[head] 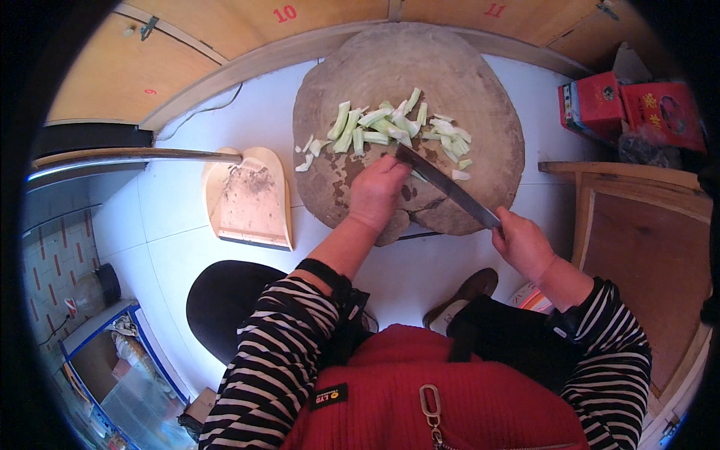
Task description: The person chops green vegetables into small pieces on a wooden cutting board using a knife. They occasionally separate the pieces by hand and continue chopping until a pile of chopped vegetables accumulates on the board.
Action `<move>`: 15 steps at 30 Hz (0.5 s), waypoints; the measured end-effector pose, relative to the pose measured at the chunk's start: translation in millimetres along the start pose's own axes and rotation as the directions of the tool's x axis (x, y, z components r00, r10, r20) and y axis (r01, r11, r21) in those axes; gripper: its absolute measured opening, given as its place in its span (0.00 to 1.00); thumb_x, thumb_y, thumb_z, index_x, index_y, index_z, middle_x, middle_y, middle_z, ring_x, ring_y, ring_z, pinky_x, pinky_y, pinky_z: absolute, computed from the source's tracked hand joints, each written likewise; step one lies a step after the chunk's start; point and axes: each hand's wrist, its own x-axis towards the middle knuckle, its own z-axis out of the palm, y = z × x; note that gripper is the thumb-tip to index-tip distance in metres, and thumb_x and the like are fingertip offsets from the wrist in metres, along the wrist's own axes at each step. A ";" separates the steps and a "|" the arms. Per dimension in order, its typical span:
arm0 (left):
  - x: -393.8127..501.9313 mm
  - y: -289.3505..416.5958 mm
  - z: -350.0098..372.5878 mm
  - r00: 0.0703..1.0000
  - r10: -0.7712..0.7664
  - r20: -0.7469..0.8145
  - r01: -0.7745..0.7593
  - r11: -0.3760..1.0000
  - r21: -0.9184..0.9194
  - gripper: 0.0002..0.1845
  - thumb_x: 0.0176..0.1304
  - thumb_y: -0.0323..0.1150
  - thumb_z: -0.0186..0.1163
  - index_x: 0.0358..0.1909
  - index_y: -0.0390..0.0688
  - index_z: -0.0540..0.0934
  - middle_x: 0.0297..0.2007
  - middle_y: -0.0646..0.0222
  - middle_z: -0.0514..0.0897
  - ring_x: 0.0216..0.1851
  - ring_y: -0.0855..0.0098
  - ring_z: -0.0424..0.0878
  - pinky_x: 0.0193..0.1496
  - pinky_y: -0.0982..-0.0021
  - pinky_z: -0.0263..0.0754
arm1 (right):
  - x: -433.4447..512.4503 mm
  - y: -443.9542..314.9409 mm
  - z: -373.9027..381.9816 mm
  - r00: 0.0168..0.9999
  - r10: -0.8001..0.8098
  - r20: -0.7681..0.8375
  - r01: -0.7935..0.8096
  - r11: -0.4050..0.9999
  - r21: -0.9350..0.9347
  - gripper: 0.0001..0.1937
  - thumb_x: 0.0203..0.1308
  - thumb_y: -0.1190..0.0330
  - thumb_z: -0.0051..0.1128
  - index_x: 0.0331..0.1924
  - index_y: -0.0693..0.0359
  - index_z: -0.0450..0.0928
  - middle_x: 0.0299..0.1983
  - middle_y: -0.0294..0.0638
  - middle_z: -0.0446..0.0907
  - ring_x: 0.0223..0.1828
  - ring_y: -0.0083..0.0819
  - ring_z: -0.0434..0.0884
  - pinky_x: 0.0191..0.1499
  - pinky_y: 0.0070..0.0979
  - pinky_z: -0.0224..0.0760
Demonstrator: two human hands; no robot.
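Observation:
My right hand grips the handle end of a kitchen knife, whose long dark blade slants up and left across a round wooden chopping block. At the blade's far end is my left hand, its fingers curled against the metal. Whether something is pinched under those fingers is hidden. Beyond the blade lies a loose pile of cut pale green vegetable stalks, with a smaller cluster of pieces to the right. Small pale scraps lie at the block's left side. Wet patches darken the wood near my left hand.
A dustpan with a long handle lies left of the block. Wooden cabinets line the back. Red boxes and a wooden furniture piece stand right. A black round seat is beside my left leg.

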 end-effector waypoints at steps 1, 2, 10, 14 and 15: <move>0.0 0.4 -0.6 1.000 -0.005 0.017 0.005 1.000 0.015 0.09 0.54 0.27 0.63 0.38 0.46 0.82 0.35 0.67 0.80 0.36 0.60 0.81 0.37 0.64 0.78 | -0.8 1.5 -0.5 1.000 0.020 0.010 -0.021 1.000 0.015 0.08 0.60 0.72 0.53 0.39 0.63 0.67 0.29 0.54 0.78 0.34 0.54 0.81 0.38 0.46 0.75; -0.1 0.6 -1.2 0.999 -0.011 0.037 0.009 0.999 0.032 0.10 0.54 0.27 0.63 0.39 0.46 0.81 0.35 0.67 0.79 0.36 0.60 0.81 0.36 0.64 0.77 | -2.2 2.2 -1.8 1.000 0.026 0.009 -0.026 0.999 0.042 0.08 0.60 0.72 0.53 0.39 0.63 0.67 0.30 0.54 0.78 0.35 0.54 0.81 0.38 0.46 0.75; -5.1 -2.4 -2.3 0.996 0.066 0.053 -0.068 0.997 0.038 0.10 0.55 0.26 0.60 0.39 0.45 0.80 0.35 0.65 0.79 0.37 0.58 0.80 0.38 0.62 0.77 | -18.4 -3.2 -33.4 0.994 0.099 0.036 -0.101 0.994 0.050 0.07 0.60 0.73 0.54 0.40 0.62 0.69 0.31 0.53 0.79 0.35 0.54 0.81 0.39 0.46 0.74; -4.3 -4.6 -2.7 0.994 0.110 0.021 -0.110 0.994 0.004 0.10 0.54 0.26 0.60 0.39 0.45 0.80 0.35 0.64 0.79 0.38 0.57 0.80 0.39 0.62 0.77 | -20.1 -8.0 -34.3 0.998 0.059 0.018 -0.060 0.996 0.069 0.07 0.60 0.73 0.54 0.39 0.62 0.69 0.31 0.53 0.79 0.35 0.54 0.81 0.39 0.46 0.74; -3.9 -4.6 -2.9 0.993 0.120 0.012 -0.120 0.993 -0.008 0.10 0.54 0.25 0.59 0.39 0.44 0.80 0.35 0.64 0.79 0.38 0.57 0.80 0.39 0.62 0.77 | -20.3 -9.4 -32.6 0.997 0.071 0.038 -0.073 0.996 0.055 0.07 0.60 0.73 0.54 0.39 0.62 0.69 0.31 0.53 0.79 0.35 0.54 0.81 0.39 0.46 0.74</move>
